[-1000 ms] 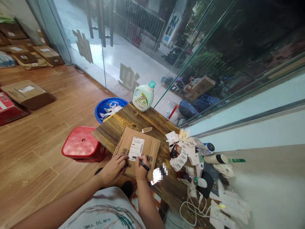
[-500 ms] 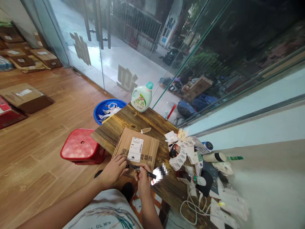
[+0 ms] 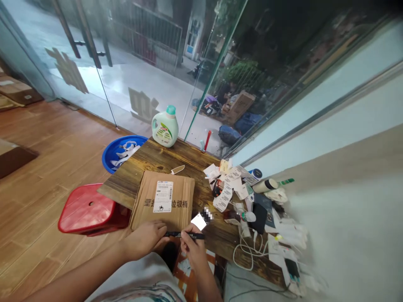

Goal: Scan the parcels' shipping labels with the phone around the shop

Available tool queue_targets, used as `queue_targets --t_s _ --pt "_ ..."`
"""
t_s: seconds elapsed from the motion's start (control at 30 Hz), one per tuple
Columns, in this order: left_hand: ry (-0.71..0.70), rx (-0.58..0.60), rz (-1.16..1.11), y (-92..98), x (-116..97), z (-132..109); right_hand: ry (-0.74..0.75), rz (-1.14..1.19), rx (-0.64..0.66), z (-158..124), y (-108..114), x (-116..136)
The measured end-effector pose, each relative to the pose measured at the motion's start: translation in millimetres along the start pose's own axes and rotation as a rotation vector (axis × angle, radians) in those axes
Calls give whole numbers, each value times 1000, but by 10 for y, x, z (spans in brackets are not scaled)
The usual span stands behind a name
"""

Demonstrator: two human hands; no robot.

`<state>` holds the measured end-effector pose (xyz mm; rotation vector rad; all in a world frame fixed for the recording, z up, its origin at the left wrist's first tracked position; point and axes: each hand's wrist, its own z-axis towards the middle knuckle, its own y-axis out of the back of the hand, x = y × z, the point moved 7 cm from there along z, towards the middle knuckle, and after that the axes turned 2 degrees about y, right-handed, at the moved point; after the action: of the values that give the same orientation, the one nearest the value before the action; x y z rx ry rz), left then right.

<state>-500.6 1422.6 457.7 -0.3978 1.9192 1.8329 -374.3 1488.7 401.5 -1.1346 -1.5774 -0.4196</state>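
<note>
A black marker pen (image 3: pixel 189 235) lies level across the near edge of a brown cardboard box (image 3: pixel 182 191) with a white label (image 3: pixel 163 196). My right hand (image 3: pixel 192 243) grips the marker's right part between thumb and fingers. Closed round its left end, the cap end, is my left hand (image 3: pixel 146 237), beside the box's near edge. The box rests on a dark wooden table (image 3: pixel 126 180). Just right of the box is a bright white phone-like item (image 3: pixel 199 221), partly pixelated.
A green detergent bottle (image 3: pixel 166 128) and a knife-shaped piece (image 3: pixel 178 169) are behind the box. Paper tags (image 3: pixel 223 199), bottles and a white cable (image 3: pixel 242 260) crowd the right. Left are a red stool (image 3: pixel 91 209) and a blue basin (image 3: pixel 108 159).
The view has shifted right, so things appear further left. The marker's two ends, apart before with the tip showing, are now joined between my hands, and the pen is level.
</note>
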Motion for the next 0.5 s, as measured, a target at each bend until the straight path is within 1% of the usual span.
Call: queue_targets --t_s 0.1,0.23,0.3,0.37,0.43,0.5 --pt "-44 30 39 -97 -65 130 10 33 -62 -69 150 20" --pt "-80 150 50 -222 -170 245 17 31 -65 -150 314 62" --pt "-62 220 -19 -257 -232 278 7 8 -44 -204 390 74" --pt "-81 278 -140 -286 -328 306 -18 -10 -6 -274 459 58" --pt "-138 293 -250 -302 -439 350 -43 47 12 -354 549 20" --pt "-174 294 -302 -333 -523 417 -45 139 -17 -428 683 -21"
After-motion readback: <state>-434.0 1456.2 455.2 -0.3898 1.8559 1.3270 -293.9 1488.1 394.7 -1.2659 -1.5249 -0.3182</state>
